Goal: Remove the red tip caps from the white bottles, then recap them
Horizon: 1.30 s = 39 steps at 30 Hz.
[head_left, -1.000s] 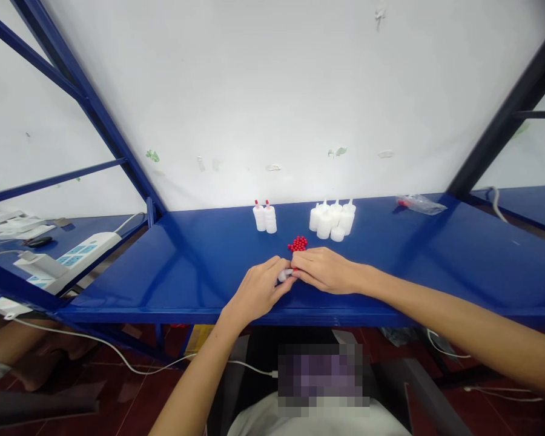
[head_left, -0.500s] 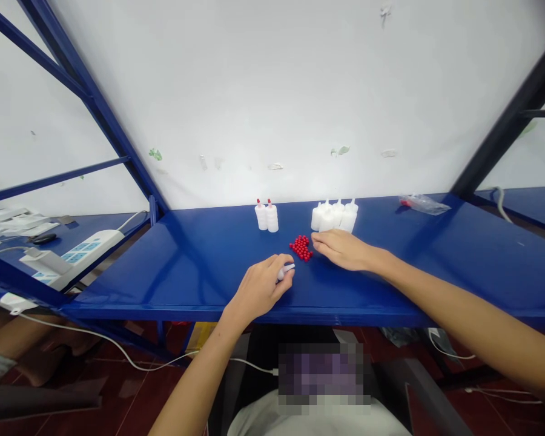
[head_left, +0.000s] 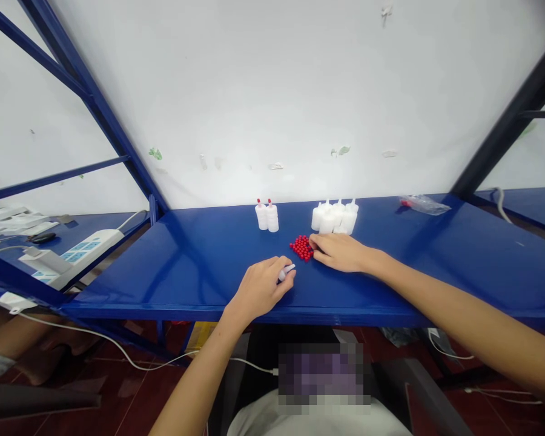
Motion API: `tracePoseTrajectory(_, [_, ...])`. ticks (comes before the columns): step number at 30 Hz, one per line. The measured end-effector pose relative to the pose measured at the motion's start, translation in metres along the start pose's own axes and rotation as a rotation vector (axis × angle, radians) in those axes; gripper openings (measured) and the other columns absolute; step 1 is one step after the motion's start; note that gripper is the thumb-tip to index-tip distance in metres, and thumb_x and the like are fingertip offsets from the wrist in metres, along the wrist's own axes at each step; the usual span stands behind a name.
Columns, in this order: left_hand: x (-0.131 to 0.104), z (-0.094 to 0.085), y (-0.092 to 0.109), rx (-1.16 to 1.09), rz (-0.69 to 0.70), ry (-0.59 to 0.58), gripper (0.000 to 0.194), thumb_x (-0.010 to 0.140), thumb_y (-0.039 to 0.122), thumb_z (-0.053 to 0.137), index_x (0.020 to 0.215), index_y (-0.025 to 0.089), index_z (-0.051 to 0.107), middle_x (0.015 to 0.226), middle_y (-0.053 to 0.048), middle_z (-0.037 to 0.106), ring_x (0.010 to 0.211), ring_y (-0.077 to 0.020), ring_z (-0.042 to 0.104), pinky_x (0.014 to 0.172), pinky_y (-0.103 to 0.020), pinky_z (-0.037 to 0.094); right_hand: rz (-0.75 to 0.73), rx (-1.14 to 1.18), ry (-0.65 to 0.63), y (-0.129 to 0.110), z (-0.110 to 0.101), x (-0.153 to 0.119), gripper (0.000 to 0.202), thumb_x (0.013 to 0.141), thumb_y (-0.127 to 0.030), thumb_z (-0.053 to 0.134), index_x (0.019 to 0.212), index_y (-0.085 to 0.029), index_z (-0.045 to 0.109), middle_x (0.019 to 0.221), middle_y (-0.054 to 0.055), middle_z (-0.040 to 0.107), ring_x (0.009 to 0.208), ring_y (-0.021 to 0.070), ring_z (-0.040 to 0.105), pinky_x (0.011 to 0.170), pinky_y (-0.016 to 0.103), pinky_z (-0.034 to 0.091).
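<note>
Left hand point(head_left: 262, 281): it is closed around 1 white bottle point(head_left: 284, 274), whose bare nozzle points to the right, over the blue table point(head_left: 200, 260).
Right hand point(head_left: 338, 251): its fingers are bent at the right edge of the red caps point(head_left: 300, 247); I cannot tell if they hold 1.
Capped bottles point(head_left: 266, 217): 2 stand upright side by side, behind the pile.
Uncapped bottles point(head_left: 329, 219): they stand grouped behind the right hand.
Plastic bag point(head_left: 424, 204): it lies at back right, with something red.
</note>
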<state>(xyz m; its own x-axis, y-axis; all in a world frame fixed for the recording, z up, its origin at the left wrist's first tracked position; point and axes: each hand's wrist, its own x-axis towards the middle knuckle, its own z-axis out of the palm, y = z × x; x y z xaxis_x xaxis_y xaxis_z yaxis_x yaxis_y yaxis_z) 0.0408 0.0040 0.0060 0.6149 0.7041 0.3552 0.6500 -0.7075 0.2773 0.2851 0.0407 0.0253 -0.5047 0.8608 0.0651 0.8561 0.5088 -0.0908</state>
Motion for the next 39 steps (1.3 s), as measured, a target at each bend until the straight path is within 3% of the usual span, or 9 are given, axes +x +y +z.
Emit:
tracePoseTrajectory(6, [0.0,0.0,0.0,-0.02,-0.013,0.007,0.021,0.101,0.039,0.041,0.109,0.024,0.053,0.097,0.0,0.066,0.086,-0.0186,0.063,0.076,-0.029,0.043,0.005,0.006,0.105,0.001,-0.005,-0.004,0.014,0.092,-0.027,0.041,0.084,-0.019,0.049,0.076,0.005,0.061,0.062,0.0167,0.05,0.059,0.029,0.026])
tracePoseTrajectory(12, [0.0,0.0,-0.001,-0.079,0.023,-0.008,0.022,0.101,0.04,0.042,0.114,0.024,0.051,0.103,-0.002,0.065,0.093,-0.0191,0.062,0.08,-0.029,0.044,-0.383,0.248,0.151,-0.025,0.002,-0.009,0.023,0.099,-0.038,0.04,0.093,-0.019,0.052,0.084,0.003,0.062,0.066,0.0142,0.049,0.064,0.027,0.034])
tracePoseTrajectory(17, [0.0,-0.003,0.001,-0.111,0.043,-0.026,0.027,0.1,0.042,0.045,0.119,0.023,0.049,0.106,-0.003,0.065,0.092,-0.0192,0.062,0.079,-0.029,0.044,-0.454,0.29,0.31,-0.031,0.011,-0.007,0.027,0.1,-0.03,0.035,0.082,-0.018,0.052,0.074,0.002,0.057,0.061,0.0126,0.045,0.061,0.026,0.034])
tracePoseTrajectory(20, [0.001,-0.003,0.002,-0.106,0.014,-0.012,0.033,0.1,0.044,0.045,0.126,0.024,0.048,0.1,-0.002,0.066,0.082,-0.0173,0.061,0.076,-0.028,0.043,-0.322,0.249,0.547,-0.012,-0.001,-0.01,0.028,0.092,-0.029,0.036,0.068,-0.019,0.047,0.064,0.001,0.052,0.056,0.0131,0.042,0.057,0.026,0.031])
tracePoseTrajectory(22, [0.001,-0.003,0.002,-0.091,0.007,-0.011,0.028,0.1,0.044,0.043,0.115,0.023,0.055,0.092,0.0,0.065,0.074,-0.0152,0.058,0.072,-0.027,0.041,-0.109,0.133,0.658,0.007,-0.015,-0.014,0.027,0.085,-0.029,0.038,0.061,-0.02,0.045,0.061,0.003,0.052,0.056,0.0144,0.042,0.057,0.028,0.029])
tracePoseTrajectory(25, [0.0,-0.001,0.001,-0.075,0.035,-0.016,0.034,0.102,0.042,0.039,0.083,0.02,0.056,0.076,0.001,0.058,0.065,-0.013,0.051,0.065,-0.026,0.036,0.313,-0.075,0.596,0.033,-0.034,-0.018,0.025,0.08,-0.03,0.043,0.059,-0.019,0.051,0.06,0.006,0.056,0.057,0.0169,0.044,0.056,0.03,0.022])
tracePoseTrajectory(27, [-0.002,-0.001,0.0,-0.087,0.052,-0.006,0.041,0.103,0.04,0.035,0.071,0.019,0.048,0.066,0.002,0.051,0.059,-0.012,0.045,0.061,-0.026,0.032,0.471,-0.124,0.511,0.044,-0.04,-0.018,0.028,0.08,-0.032,0.043,0.06,-0.019,0.055,0.061,0.007,0.059,0.059,0.0186,0.048,0.056,0.03,0.021])
tracePoseTrajectory(34, [-0.006,-0.002,-0.008,-0.252,0.056,0.008,0.054,0.104,0.045,0.017,0.062,0.019,0.039,0.057,0.001,0.048,0.053,-0.0123,0.044,0.058,-0.026,0.031,0.565,-0.152,0.316,0.049,-0.031,-0.009,0.034,0.084,-0.036,0.042,0.069,-0.018,0.066,0.075,0.012,0.068,0.068,0.023,0.058,0.057,0.03,0.027])
tracePoseTrajectory(39, [-0.007,-0.002,-0.009,-0.239,-0.004,0.038,0.058,0.102,0.046,0.01,0.058,0.02,0.037,0.053,0.0,0.044,0.05,-0.013,0.041,0.057,-0.028,0.03,0.584,-0.179,0.302,0.049,-0.03,-0.009,0.036,0.087,-0.039,0.042,0.076,-0.017,0.068,0.079,0.014,0.07,0.072,0.0265,0.062,0.057,0.031,0.03])
